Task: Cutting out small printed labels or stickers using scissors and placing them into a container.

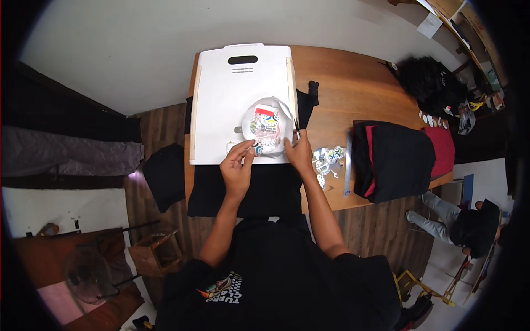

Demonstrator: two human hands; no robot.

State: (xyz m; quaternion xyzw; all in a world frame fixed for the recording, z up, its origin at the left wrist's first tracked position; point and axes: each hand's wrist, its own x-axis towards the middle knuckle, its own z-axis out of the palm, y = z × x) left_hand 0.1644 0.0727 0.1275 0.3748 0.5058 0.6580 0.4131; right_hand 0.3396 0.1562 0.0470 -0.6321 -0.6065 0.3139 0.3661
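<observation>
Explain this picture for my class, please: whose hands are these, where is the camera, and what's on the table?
No robot here: these are a person's bare hands. A wide fisheye camera on the person's head looks down, so straight edges bend near the rim. The left hand pinches clear printed film; the right hand is at its other side, holding a thin dark tool, perhaps scissors. Beneath is a white panel, partly covering black cloth on a wooden table. To the right lie more film pieces, a ruler-like strip and folded black-and-red fabric.

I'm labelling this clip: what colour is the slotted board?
The slotted board is mostly white, best seen in the head view.
</observation>
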